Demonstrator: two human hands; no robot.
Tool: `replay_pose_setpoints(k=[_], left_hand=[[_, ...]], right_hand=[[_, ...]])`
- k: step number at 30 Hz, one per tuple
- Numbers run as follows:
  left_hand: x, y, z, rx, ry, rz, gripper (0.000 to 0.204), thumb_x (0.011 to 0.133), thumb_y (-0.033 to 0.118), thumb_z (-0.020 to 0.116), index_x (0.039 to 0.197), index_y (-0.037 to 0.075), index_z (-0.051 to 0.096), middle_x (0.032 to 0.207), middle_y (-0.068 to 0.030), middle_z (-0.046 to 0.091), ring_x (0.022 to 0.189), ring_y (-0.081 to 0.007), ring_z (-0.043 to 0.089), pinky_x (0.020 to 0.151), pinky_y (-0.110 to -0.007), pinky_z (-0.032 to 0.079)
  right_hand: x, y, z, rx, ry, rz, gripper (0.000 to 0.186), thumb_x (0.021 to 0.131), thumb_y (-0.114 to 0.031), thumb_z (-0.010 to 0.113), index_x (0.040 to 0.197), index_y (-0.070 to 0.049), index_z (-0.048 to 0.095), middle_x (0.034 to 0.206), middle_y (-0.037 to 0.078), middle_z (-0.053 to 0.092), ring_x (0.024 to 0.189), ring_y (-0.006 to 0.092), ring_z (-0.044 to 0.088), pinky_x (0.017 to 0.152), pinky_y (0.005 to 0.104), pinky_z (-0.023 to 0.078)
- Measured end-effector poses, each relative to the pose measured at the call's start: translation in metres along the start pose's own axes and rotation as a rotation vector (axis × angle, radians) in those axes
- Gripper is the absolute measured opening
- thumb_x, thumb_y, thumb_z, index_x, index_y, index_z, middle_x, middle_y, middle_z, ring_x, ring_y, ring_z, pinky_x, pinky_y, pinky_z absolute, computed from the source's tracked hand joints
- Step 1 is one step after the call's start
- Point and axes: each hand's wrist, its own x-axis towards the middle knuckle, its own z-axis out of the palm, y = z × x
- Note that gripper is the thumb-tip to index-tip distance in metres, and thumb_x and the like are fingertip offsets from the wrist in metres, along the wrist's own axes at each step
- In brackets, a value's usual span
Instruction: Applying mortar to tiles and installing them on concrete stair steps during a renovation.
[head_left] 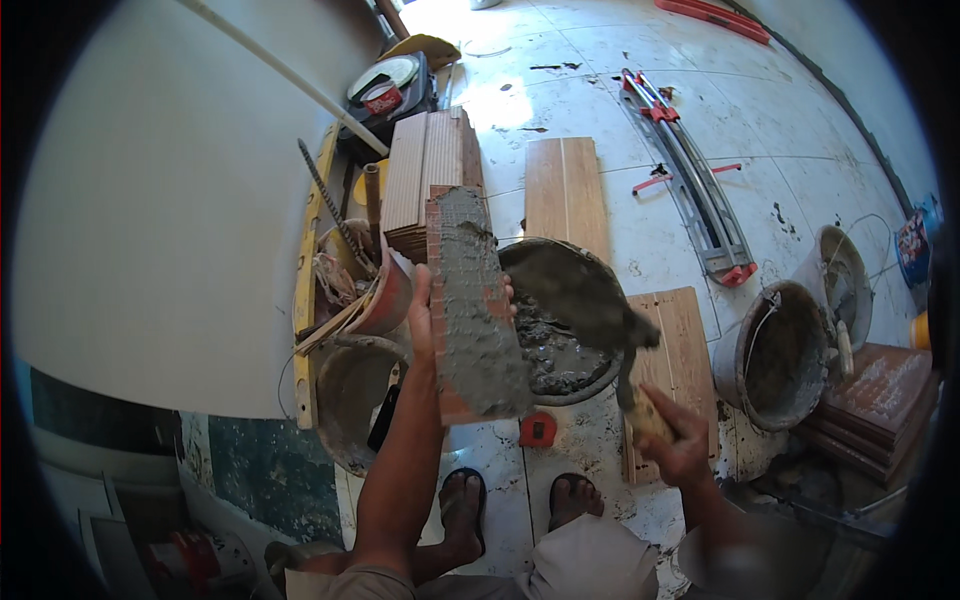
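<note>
My left hand (pixel 424 312) is closed around a long, narrow reddish tile (pixel 474 310), its fingertips showing at the far edge. Grey mortar coats most of the tile's upturned back, leaving bare red along the left side and the near end. In my right hand (pixel 682 440) is a trowel (pixel 648 412), gripped by its pale wooden handle. The trowel's mortar-smeared blade (pixel 572 297) reaches left over a round bucket of wet mortar (pixel 572 399), just right of the tile. On the floor by my feet lies a red tape measure (pixel 538 430).
A tile stack (pixel 405 175) stands beyond the tile. Wood-look planks (pixel 672 360) lie right of the mortar bucket. Farther right are a tile cutter (pixel 695 185), a dirty bucket (pixel 770 350) and stacked reddish tiles (pixel 885 395). A yellow level (pixel 308 350) and another bucket (pixel 340 430) stand left.
</note>
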Motion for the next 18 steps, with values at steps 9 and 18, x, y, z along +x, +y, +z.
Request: replay_pose_setpoints(k=[9,18], left_hand=[[-0.045,-0.051,0.029,-0.137,-0.075,-0.154,0.1,0.105,0.077,0.033,0.165,-0.003,0.028,0.15,-0.0374,0.048,0.13,-0.0472,0.061,0.108,-0.063,0.053],[-0.068,-0.064,0.023,-0.224,-0.059,-0.187,0.099,0.106,0.075,0.032,0.167,-0.003,0.024,0.154,-0.041,0.042,0.133,-0.0492,0.058,0.107,-0.065,0.053]], right_hand=[[0.115,0.006,0.028,-0.022,0.117,-0.189,0.067,0.095,-0.02,0.082,0.153,0.004,0.056,0.135,0.018,0.073,0.12,0.0171,0.068,0.104,0.0322,0.053],[0.129,0.027,0.056,-0.221,0.105,-0.405,0.063,0.095,-0.011,0.08,0.152,0.002,0.057,0.125,0.018,0.075,0.105,0.0192,0.072,0.093,0.0335,0.057]])
